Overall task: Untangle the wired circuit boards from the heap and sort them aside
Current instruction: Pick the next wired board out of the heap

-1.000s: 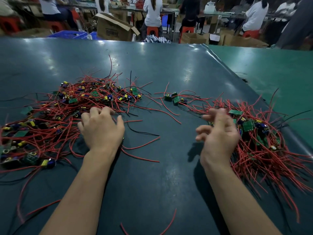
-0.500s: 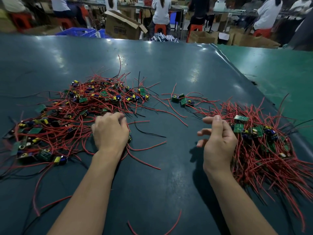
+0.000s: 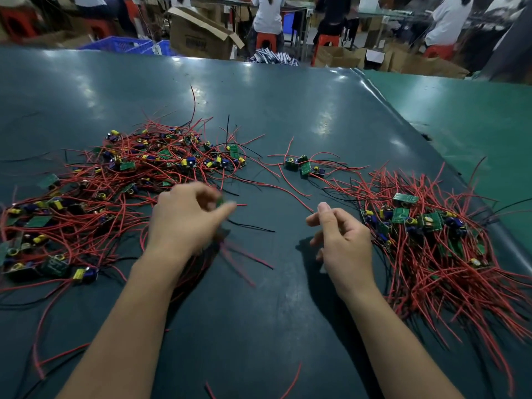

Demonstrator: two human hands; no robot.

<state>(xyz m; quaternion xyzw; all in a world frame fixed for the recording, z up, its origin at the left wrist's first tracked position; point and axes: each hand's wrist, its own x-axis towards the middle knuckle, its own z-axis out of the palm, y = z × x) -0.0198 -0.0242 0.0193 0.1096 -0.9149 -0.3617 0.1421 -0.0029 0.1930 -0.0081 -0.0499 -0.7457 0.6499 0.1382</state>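
A tangled heap of small green circuit boards with red and black wires (image 3: 109, 191) spreads over the left of the dark table (image 3: 288, 110). My left hand (image 3: 187, 220) is lifted at the heap's right edge and pinches a small green board (image 3: 221, 201); its blurred red wires (image 3: 241, 260) trail down under the hand. A second pile of wired boards (image 3: 426, 240) lies at the right. My right hand (image 3: 339, 240) hovers just left of that pile, fingers loosely curled, holding nothing. A small cluster of boards (image 3: 303, 167) lies between the two piles, farther back.
Loose red wire bits (image 3: 290, 381) lie near the front edge. A lighter green table (image 3: 475, 116) adjoins on the right. Beyond the far edge stand cardboard boxes (image 3: 198, 33), a blue crate (image 3: 121, 46), red stools and seated people.
My left hand has lifted off the heap's edge and moved right, pulling one board with its wires out. My right hand has drifted left, away from the right pile.
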